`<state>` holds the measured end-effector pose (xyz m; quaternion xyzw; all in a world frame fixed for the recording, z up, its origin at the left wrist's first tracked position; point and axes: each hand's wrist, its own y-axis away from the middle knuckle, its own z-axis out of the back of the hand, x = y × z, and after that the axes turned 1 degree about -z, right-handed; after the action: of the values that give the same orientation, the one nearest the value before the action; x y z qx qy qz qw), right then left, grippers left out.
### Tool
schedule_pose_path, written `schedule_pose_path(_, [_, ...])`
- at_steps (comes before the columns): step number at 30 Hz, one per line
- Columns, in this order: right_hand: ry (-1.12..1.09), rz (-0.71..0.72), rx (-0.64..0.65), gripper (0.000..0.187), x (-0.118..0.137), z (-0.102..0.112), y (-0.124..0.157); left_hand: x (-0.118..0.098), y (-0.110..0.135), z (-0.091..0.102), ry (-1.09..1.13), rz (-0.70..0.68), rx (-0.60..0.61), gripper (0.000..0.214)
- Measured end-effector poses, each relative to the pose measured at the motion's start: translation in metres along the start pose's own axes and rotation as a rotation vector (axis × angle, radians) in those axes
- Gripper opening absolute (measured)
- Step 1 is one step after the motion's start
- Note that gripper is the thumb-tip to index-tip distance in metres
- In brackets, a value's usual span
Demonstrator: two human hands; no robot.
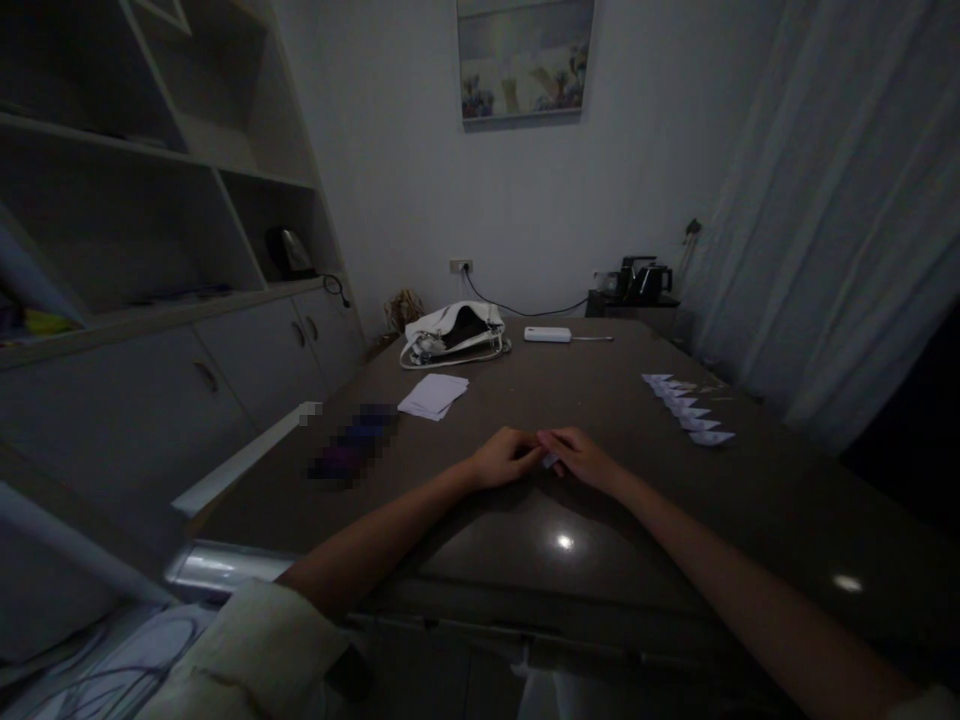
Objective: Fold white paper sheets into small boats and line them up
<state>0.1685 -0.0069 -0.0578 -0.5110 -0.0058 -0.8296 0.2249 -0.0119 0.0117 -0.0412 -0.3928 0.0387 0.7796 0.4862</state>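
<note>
My left hand and my right hand meet over the middle of the table. Between their fingertips shows a bit of white paper, mostly covered by the fingers. Both hands are closed on it, thumbs and fingers pinched together. To the right, a row of several small folded paper shapes with pointed tips stands on the tabletop. A loose stack of white paper sheets lies to the left, beyond my left hand.
On the dark glossy table are a white handbag, a white power bank with a short cable, and a blurred-out dark object at left. A kettle stands behind the table. Shelves line the left side; a curtain hangs right.
</note>
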Motion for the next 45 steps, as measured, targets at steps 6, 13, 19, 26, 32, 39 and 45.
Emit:
schedule_pose_path(6, [-0.021,-0.033,0.01,0.065,-0.001,0.0,-0.001,-0.001,0.0,-0.003,0.119,0.065,0.007,0.05])
schedule_pose_path(13, [-0.061,-0.018,-0.031,0.065,0.001,-0.001,-0.002,-0.002,-0.001,0.0,0.274,0.128,-0.062,0.054])
schedule_pose_path(19, [-0.051,-0.008,-0.064,0.068,-0.004,-0.004,-0.002,-0.002,-0.001,-0.002,0.323,0.196,-0.105,0.05])
schedule_pose_path(26, [-0.044,-0.085,-0.078,0.066,-0.003,-0.005,-0.002,0.005,-0.006,-0.005,0.406,0.264,-0.031,0.046])
schedule_pose_path(32, [-0.071,-0.158,-0.072,0.066,-0.003,-0.007,-0.004,0.01,-0.008,-0.008,0.417,0.255,0.053,0.046])
schedule_pose_path(39, [-0.143,-0.254,-0.073,0.066,-0.007,-0.008,-0.001,0.011,-0.009,-0.007,0.564,0.253,0.031,0.05])
schedule_pose_path(45, [-0.181,-0.284,0.05,0.064,0.003,-0.008,0.008,0.007,-0.004,-0.001,0.698,0.286,0.116,0.048])
